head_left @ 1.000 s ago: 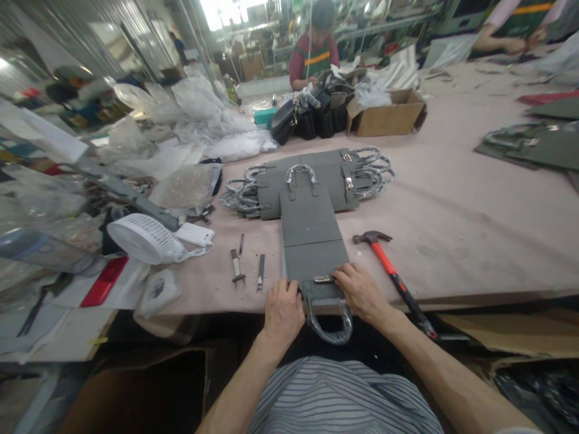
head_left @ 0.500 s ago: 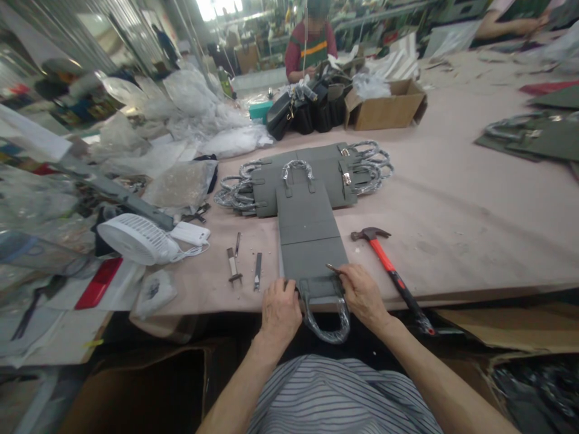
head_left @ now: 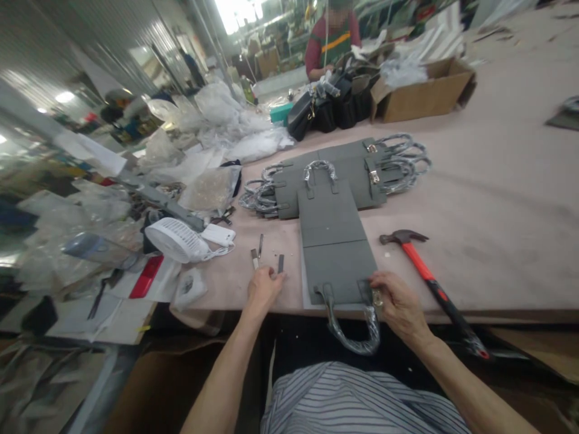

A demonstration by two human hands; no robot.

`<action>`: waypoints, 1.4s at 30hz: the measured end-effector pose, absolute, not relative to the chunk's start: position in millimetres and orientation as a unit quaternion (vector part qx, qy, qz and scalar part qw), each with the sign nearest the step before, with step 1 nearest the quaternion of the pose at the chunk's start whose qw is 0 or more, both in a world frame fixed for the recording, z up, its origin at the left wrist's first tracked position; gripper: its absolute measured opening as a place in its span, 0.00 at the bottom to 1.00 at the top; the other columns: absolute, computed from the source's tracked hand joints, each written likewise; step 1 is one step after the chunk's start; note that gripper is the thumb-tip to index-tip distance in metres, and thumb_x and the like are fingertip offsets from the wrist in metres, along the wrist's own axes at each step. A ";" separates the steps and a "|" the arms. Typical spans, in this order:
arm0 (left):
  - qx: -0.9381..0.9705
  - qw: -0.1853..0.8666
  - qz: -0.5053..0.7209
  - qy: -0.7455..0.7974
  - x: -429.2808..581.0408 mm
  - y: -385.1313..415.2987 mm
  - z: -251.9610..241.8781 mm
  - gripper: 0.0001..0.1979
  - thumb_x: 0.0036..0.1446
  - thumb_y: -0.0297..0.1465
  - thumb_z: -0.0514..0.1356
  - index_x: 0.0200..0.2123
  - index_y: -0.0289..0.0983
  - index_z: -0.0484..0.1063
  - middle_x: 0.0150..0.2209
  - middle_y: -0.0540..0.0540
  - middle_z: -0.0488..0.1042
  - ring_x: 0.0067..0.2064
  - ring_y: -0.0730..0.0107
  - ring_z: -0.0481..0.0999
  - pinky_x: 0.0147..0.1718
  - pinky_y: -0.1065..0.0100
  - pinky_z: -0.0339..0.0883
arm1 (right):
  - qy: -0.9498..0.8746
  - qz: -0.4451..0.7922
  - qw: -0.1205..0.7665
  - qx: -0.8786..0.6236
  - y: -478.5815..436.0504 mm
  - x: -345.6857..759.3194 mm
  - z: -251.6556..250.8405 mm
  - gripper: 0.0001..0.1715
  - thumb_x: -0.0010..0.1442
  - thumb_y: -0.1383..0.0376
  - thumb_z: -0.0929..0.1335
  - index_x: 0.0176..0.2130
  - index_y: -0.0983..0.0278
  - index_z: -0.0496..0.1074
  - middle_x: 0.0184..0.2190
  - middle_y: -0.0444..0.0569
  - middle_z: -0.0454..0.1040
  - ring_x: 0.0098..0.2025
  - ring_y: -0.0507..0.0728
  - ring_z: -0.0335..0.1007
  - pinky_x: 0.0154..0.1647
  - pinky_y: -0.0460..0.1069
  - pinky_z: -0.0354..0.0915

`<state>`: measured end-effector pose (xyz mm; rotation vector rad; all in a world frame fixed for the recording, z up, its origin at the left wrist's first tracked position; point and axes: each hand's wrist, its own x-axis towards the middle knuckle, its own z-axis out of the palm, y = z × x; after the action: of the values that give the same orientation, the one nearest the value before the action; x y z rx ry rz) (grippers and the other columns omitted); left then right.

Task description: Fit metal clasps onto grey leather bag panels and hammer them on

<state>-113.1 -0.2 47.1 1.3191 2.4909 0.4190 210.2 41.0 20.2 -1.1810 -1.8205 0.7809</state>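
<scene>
A flat grey bag panel [head_left: 337, 241] lies on the table in front of me, and its plastic-wrapped handle [head_left: 350, 331] hangs over the near edge. My right hand [head_left: 398, 304] rests at the panel's near right corner, pinching a small metal clasp [head_left: 376, 296]. My left hand [head_left: 262, 288] has reached left of the panel and its fingers close on small metal tools [head_left: 280, 263] lying on the table.
A red-handled hammer [head_left: 429, 277] lies right of the panel. A stack of grey panels with wrapped handles [head_left: 344, 175] sits beyond it. A white fan [head_left: 176, 239], plastic bags and clutter fill the left. A cardboard box [head_left: 425, 93] and a seated person [head_left: 332, 42] are at the far end.
My left hand left the panel's near left corner and moved left onto the small metal tools. My right hand slid along the panel's near edge to its right corner. The view shifted.
</scene>
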 end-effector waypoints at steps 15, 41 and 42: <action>0.441 0.192 0.182 0.857 -102.4 6.9 44.9 0.19 0.67 0.38 0.61 0.56 0.36 0.70 0.55 0.41 0.72 0.52 0.59 0.76 0.49 0.53 0.75 | -0.796 0.300 0.356 -0.385 45.5 222.8 24.2 0.15 0.54 0.76 0.60 0.27 0.60 0.70 0.37 0.50 0.76 0.43 0.58 0.71 0.44 0.54 0.68; 0.480 0.045 0.089 0.871 -129.2 27.9 53.8 0.10 0.67 0.29 0.54 0.46 0.37 0.75 0.49 0.39 0.77 0.52 0.60 0.77 0.49 0.66 0.67 | -0.789 0.121 0.466 -0.381 35.8 193.1 -5.0 0.13 0.56 0.76 0.61 0.28 0.58 0.64 0.35 0.47 0.73 0.40 0.60 0.69 0.50 0.59 0.65; 0.472 0.050 0.078 0.877 -139.9 39.4 58.2 0.10 0.67 0.30 0.55 0.47 0.37 0.75 0.51 0.38 0.77 0.54 0.59 0.76 0.49 0.66 0.67 | -0.788 0.129 0.467 -0.380 36.1 192.7 -5.3 0.13 0.56 0.76 0.61 0.28 0.58 0.65 0.34 0.47 0.73 0.40 0.60 0.68 0.49 0.59 0.65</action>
<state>-139.9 39.4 58.2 1.4361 2.6711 0.2366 192.7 36.1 -5.3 -0.9337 -1.9335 0.3158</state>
